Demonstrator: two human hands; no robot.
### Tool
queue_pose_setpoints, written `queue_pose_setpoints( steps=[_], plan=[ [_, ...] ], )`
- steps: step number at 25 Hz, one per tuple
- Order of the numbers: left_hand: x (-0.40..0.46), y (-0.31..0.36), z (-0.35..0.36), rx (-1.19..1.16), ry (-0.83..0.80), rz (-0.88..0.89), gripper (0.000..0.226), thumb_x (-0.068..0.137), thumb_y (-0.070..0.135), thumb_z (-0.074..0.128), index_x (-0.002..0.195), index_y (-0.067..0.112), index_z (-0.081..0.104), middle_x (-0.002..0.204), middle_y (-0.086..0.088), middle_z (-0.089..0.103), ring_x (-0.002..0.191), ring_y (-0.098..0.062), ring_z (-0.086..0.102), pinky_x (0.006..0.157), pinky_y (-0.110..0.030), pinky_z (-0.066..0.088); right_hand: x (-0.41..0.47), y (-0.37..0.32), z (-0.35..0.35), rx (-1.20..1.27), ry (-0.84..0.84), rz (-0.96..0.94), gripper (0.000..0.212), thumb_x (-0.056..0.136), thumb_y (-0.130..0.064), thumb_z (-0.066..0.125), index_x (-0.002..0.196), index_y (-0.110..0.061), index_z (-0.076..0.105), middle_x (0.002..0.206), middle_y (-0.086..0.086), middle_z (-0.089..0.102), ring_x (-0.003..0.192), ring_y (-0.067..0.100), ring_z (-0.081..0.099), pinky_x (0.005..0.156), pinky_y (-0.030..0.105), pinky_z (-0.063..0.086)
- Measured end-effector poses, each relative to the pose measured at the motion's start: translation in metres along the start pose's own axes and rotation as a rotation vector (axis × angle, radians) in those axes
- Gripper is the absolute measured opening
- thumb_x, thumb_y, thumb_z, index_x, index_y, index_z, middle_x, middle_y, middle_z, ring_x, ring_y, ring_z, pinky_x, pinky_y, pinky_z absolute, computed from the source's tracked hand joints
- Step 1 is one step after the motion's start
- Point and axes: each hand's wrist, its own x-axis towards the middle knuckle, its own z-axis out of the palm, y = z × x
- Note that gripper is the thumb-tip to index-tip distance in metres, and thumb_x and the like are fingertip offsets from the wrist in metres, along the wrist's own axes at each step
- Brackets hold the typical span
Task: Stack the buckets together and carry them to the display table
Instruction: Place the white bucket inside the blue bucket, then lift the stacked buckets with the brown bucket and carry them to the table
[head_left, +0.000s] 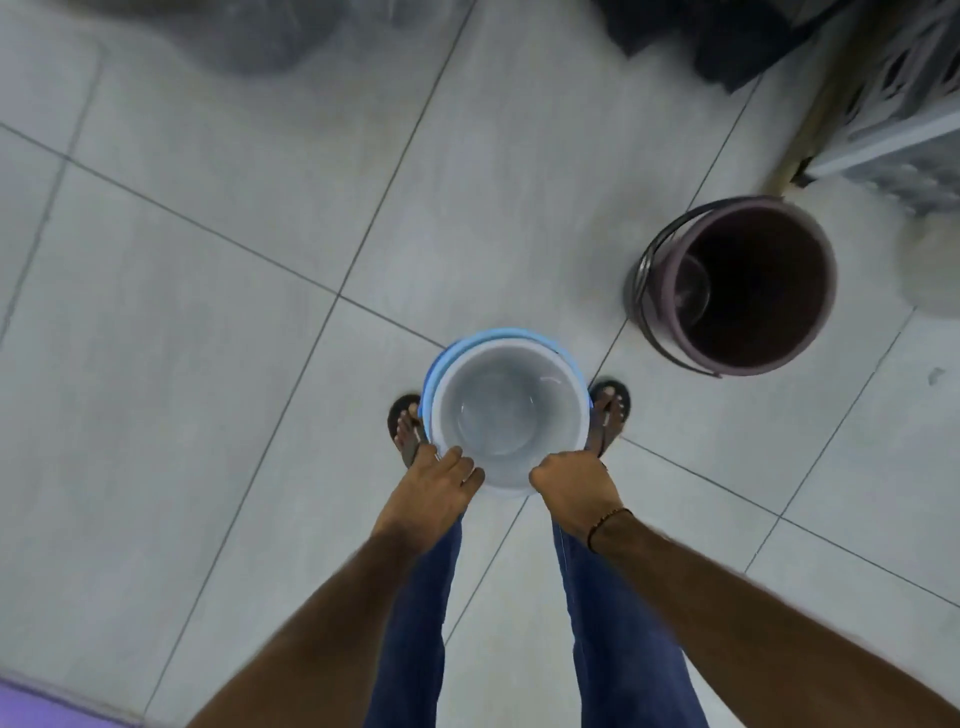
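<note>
A white bucket (506, 410) sits nested inside a blue bucket (434, 379), whose rim shows along the left and top. The pair is between my feet, straight below me. My left hand (441, 480) grips the near-left rim of the white bucket with fingers curled over it. On the near-right rim my right hand (571, 480) is closed in the same way. A dark maroon bucket (748, 286) with a black wire handle stands alone on the floor to the upper right, apart from both hands.
The floor (208, 312) is pale tile with dark grout lines. A white lattice crate or shelf (904, 119) stands at the upper right. Dark bags or packs (717, 36) lie along the top. A purple surface (31, 706) shows at the bottom left corner.
</note>
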Motion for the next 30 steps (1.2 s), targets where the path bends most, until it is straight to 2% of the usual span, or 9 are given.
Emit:
queue_pose_setpoints(
  steps=[3,7,10,13,16,19,21,25,30],
  plan=[
    [0.024,0.001,0.059,-0.047,-0.030,-0.054,0.033,0.085,0.008,0.068,0.117,0.012,0.063,0.115,-0.008,0.067,0.119,-0.030,0.057,0.098,-0.052,0.048,0.051,-0.005,0.060,0.012,-0.091,0.019,0.019,0.089,-0.002,0.058,0.102,-0.010,0.068,0.101,0.014,0.071,0.093,0.035,0.069,0.078,0.039,0.053],
    [0.039,-0.002,0.080,-0.156,0.068,-0.105,0.029,0.087,0.016,0.067,0.115,0.013,0.067,0.122,-0.007,0.065,0.119,-0.029,0.058,0.102,-0.048,0.046,0.074,-0.001,0.089,0.049,-0.073,0.008,0.017,0.088,-0.007,0.059,0.103,-0.012,0.066,0.101,0.010,0.070,0.092,0.032,0.068,0.076,0.039,0.052],
    [0.043,-0.005,0.063,-0.461,0.297,-0.513,0.035,0.083,0.023,0.069,0.116,0.015,0.059,0.122,-0.007,0.058,0.108,-0.027,0.056,0.094,-0.046,0.048,0.066,0.009,0.079,0.194,0.161,0.058,0.024,0.088,-0.030,0.061,0.104,-0.013,0.067,0.095,0.008,0.073,0.088,0.030,0.066,0.078,0.039,0.051],
    [0.059,-0.027,0.044,-1.039,0.319,-1.101,0.055,0.072,0.033,0.081,0.117,0.012,0.055,0.115,-0.008,0.057,0.107,-0.027,0.056,0.090,-0.042,0.052,0.065,0.036,0.060,0.487,0.504,0.424,0.046,0.075,-0.041,0.071,0.111,-0.015,0.063,0.102,0.008,0.068,0.095,0.030,0.060,0.081,0.044,0.051],
    [0.078,-0.057,0.041,-1.562,0.108,-1.225,0.047,0.077,0.028,0.082,0.117,0.011,0.062,0.111,-0.010,0.068,0.099,-0.032,0.066,0.082,-0.041,0.057,0.089,0.078,0.059,0.999,0.315,0.886,0.081,0.063,-0.044,0.082,0.130,-0.011,0.050,0.129,0.014,0.054,0.118,0.033,0.053,0.098,0.050,0.049],
    [0.087,-0.069,0.042,-1.419,0.071,-1.194,0.054,0.077,0.036,0.083,0.122,0.020,0.058,0.104,-0.001,0.064,0.090,-0.025,0.063,0.073,-0.034,0.051,0.104,0.097,0.070,1.305,0.107,0.828,0.051,0.070,-0.026,0.082,0.116,-0.016,0.064,0.119,0.014,0.065,0.106,0.033,0.065,0.092,0.046,0.057],
    [0.090,-0.070,0.032,-1.276,0.122,-1.172,0.056,0.076,0.042,0.083,0.120,0.024,0.055,0.099,-0.001,0.063,0.084,-0.023,0.063,0.070,-0.032,0.051,0.102,0.101,0.072,1.287,0.170,0.752,0.034,0.074,-0.015,0.078,0.107,-0.016,0.068,0.099,0.012,0.073,0.093,0.031,0.070,0.082,0.045,0.061],
    [0.089,-0.068,-0.028,-1.121,0.229,-1.105,0.052,0.078,0.042,0.080,0.116,0.022,0.051,0.095,-0.006,0.064,0.080,-0.028,0.063,0.073,-0.038,0.057,0.073,0.114,0.043,1.472,0.176,0.707,0.041,0.078,-0.009,0.076,0.117,-0.016,0.066,0.100,0.011,0.073,0.093,0.031,0.069,0.083,0.046,0.060],
    [0.075,-0.065,-0.149,-0.963,0.360,-0.988,0.050,0.078,0.045,0.078,0.115,0.023,0.052,0.091,-0.006,0.067,0.080,-0.030,0.065,0.072,-0.040,0.059,0.007,0.136,-0.037,1.380,0.436,0.676,0.024,0.070,-0.024,0.076,0.088,-0.027,0.060,0.069,-0.009,0.062,0.058,0.003,0.056,0.047,0.016,0.039]
  ],
)
